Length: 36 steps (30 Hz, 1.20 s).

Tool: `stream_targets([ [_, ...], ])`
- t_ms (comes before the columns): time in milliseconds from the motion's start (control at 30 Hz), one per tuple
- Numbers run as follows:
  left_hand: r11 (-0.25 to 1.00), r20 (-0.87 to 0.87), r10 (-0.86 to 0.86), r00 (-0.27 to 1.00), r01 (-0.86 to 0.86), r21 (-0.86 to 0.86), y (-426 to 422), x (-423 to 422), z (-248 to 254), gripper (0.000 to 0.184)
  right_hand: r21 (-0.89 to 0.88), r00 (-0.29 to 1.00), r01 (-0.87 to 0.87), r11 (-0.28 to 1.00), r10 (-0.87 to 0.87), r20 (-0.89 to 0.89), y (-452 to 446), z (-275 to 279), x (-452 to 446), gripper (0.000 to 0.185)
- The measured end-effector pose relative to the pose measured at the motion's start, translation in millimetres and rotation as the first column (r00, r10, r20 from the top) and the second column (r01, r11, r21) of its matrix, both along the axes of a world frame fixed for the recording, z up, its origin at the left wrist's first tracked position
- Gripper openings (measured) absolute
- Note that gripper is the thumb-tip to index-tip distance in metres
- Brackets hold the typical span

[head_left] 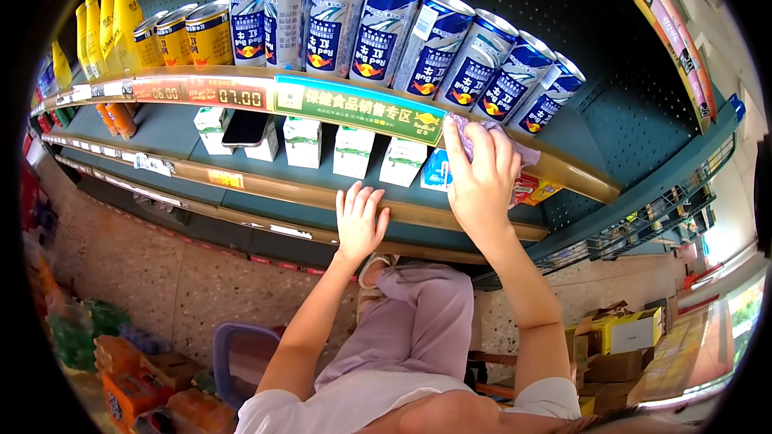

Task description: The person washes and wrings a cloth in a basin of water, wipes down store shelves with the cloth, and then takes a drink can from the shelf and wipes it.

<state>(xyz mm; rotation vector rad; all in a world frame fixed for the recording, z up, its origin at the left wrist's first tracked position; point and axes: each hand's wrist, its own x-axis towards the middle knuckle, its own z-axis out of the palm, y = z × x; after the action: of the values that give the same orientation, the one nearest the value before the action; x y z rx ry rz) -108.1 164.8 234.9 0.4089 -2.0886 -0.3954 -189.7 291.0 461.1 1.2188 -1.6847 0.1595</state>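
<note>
My right hand presses a light purple cloth against the front edge of the upper shelf. Its index finger points up along the right end of a green Red Bull sign. My left hand rests on the lower shelf's brown edge, fingers stretched out and holding nothing. Above the sign stands a row of blue and silver Red Bull cans. White and green cartons stand on the lower shelf, between and beyond my hands. A blue pack is partly hidden behind my right hand.
Yellow cans and yellow bottles stand at the upper left. A dark phone lies on the cartons. A purple plastic bin, orange drink packs and cardboard boxes are on the floor. A wire rack is at right.
</note>
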Motion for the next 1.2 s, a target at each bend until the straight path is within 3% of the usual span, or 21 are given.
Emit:
stream_targets([
  [233,1.0,-0.006,0.0,1.0,0.0,0.002,0.0,-0.9,-1.3,0.039,-0.038,1.0,-0.004,0.999,0.004,0.016,-21.0,-3.9,11.6,0.041],
  [367,1.0,0.0,0.004,1.0,-0.004,0.003,0.0,-1.9,-2.8,0.039,-0.053,0.988,-0.116,0.992,0.121,0.098,-36.6,-1.1,17.4,0.046],
  [733,0.998,0.012,0.04,0.999,-0.039,-0.047,3.5,2.3,7.1,0.038,0.016,0.982,-0.153,0.988,0.15,0.112,-60.9,11.9,35.8,0.041],
  [1033,0.999,0.022,0.01,1.0,-0.009,-0.041,1.5,5.1,8.6,0.039,-0.073,0.979,-0.048,0.996,0.061,0.193,-19.2,0.1,21.5,0.048],
  [1200,0.999,0.016,0.004,1.0,-0.003,-0.032,0.6,4.3,6.9,0.039,-0.096,0.998,0.051,0.994,-0.049,0.027,1.1,-24.5,6.9,0.042],
])
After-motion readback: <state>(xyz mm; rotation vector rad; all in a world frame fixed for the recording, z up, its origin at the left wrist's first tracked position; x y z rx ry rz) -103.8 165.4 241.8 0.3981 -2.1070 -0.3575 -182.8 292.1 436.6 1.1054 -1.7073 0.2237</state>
